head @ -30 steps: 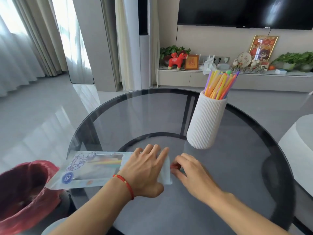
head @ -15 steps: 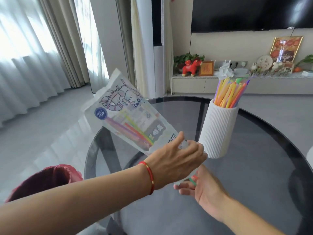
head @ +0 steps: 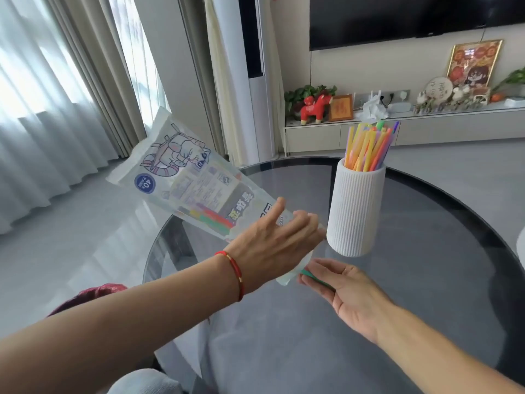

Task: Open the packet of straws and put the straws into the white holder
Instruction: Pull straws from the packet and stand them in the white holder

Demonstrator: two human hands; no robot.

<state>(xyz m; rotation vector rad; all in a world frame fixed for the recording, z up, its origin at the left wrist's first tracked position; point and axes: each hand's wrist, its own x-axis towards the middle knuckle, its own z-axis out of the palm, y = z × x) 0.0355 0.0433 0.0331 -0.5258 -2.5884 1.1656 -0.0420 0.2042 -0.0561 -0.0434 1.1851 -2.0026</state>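
Observation:
My left hand (head: pixel 272 240) grips the printed straw packet (head: pixel 187 183) near its open lower end and holds it tilted in the air, closed end up and to the left. A few coloured straws lie inside, slid toward the opening. My right hand (head: pixel 338 288) is palm up just below the packet's mouth, and a green straw (head: pixel 315 278) lies across its fingers. The white ribbed holder (head: pixel 355 211) stands upright on the round glass table (head: pixel 426 280) just right of my hands, with several coloured straws (head: pixel 369 149) standing in it.
A dark red bin (head: pixel 93 294) sits on the floor left of the table, partly behind my left arm. Beyond the table are a low TV cabinet (head: pixel 397 129) with ornaments and curtains at the left.
My left hand lifted the packet off the table and tipped it open end down. My right hand turned palm up beneath the opening, and a green straw now lies on its fingers.

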